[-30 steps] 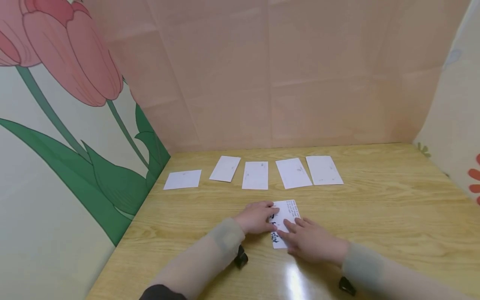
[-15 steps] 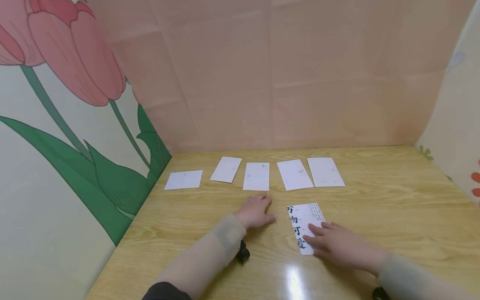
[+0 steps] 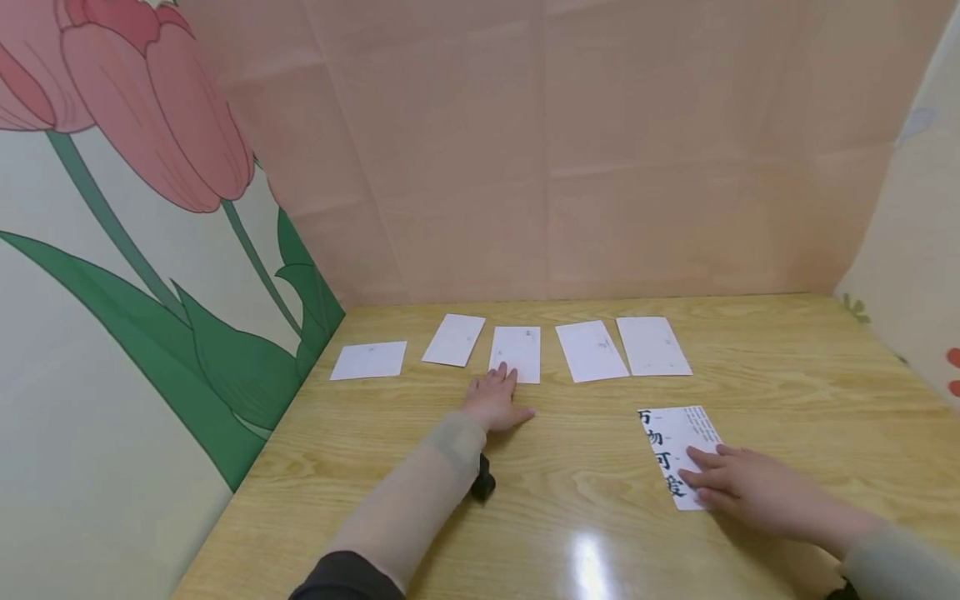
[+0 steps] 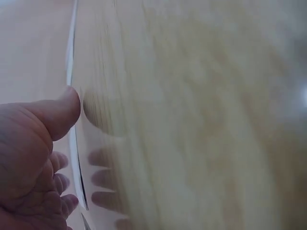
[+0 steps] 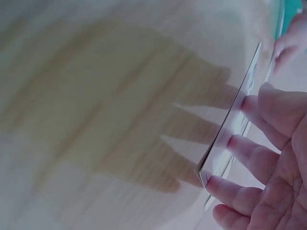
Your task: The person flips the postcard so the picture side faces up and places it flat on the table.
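Note:
My right hand point(image 3: 761, 490) rests its spread fingertips on a white card point(image 3: 677, 437) printed with large dark characters down its left side and small text at its top right. In the right wrist view, several fingertips press on the flat face of this card point(image 5: 223, 155). My left hand point(image 3: 495, 402) reaches forward with fingers extended and thumb out to the side. Its fingertips overlap the lower left edge of the middle blank-looking card point(image 3: 519, 346) in the back row. The left wrist view shows that hand point(image 4: 29, 148) low above the glossy tabletop, nothing between thumb and fingers.
Other white cards with faint marks lie along the back: a sideways card point(image 3: 369, 361) far left, a tilted card point(image 3: 453, 339), and two close together, one point(image 3: 592, 350) beside another point(image 3: 654, 346). A pink sheet point(image 3: 547, 150) rises behind the wooden table point(image 3: 585, 500).
My right hand has slid the printed card to the right across the table. My left hand has come off that card and moved forward to the middle back card.

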{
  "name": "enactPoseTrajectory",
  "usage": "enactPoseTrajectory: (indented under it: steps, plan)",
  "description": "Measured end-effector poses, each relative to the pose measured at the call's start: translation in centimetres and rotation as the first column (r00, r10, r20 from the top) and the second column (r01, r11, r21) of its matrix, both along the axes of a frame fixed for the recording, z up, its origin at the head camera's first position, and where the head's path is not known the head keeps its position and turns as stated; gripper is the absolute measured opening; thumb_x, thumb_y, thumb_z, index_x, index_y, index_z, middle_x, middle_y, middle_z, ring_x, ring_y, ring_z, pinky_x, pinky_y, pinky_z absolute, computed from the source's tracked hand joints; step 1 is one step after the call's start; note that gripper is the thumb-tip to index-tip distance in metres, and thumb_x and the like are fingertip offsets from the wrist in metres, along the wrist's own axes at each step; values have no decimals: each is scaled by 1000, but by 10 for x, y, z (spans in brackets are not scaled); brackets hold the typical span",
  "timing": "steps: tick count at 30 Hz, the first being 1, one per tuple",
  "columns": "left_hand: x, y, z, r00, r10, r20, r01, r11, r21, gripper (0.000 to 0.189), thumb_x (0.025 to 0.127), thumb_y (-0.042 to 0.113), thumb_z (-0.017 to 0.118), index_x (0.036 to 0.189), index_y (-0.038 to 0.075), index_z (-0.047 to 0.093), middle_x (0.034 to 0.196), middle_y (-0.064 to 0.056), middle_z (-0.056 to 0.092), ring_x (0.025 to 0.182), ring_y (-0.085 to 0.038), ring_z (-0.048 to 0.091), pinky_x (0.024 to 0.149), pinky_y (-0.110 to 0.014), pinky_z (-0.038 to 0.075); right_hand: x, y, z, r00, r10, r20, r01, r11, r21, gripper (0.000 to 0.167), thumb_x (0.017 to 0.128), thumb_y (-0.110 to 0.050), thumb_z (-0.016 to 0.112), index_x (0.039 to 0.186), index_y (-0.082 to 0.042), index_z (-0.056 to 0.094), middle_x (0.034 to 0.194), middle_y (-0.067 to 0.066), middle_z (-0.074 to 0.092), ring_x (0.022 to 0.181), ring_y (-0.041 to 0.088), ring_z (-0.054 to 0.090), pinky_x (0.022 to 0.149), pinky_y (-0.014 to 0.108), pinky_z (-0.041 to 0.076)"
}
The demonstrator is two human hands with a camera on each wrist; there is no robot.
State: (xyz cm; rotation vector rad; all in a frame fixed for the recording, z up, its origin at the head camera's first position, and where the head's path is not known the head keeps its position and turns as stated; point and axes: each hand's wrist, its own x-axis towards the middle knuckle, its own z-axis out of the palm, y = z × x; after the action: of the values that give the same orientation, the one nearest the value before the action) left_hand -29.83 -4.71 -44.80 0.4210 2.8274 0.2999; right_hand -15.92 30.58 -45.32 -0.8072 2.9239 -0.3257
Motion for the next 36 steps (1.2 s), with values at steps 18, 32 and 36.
enactPoseTrajectory:
  steps: [18, 32, 36]
  plan:
    - [16, -10, 0, 994, -107, 20, 108, 992, -62, 76, 91, 62, 49, 152, 19, 30, 158, -5, 22, 145, -26, 19, 115, -47, 12, -34, 81, -2, 971, -198, 136, 202, 979, -13, 39, 96, -37, 56, 119, -10, 69, 137, 29, 44, 119, 63, 35, 89, 73, 29]
    - [48, -27, 1, 982, -180, 58, 183, 981, -64, 77, 91, 63, 49, 152, 20, 30, 158, -5, 21, 145, -25, 19, 115, -46, 13, -74, 109, 0, 976, -205, 77, 206, 978, -8, 39, 96, -33, 58, 119, -3, 67, 136, 30, 45, 114, 61, 41, 89, 67, 31]
    - [58, -32, 1, 978, -191, 79, 196, 979, -60, 76, 90, 63, 50, 152, 21, 31, 158, -3, 22, 145, -24, 19, 115, -46, 12, -83, 111, 3, 972, -228, 55, 224, 972, 71, 42, 95, -37, 57, 121, -5, 67, 136, 28, 47, 114, 61, 41, 87, 68, 32]
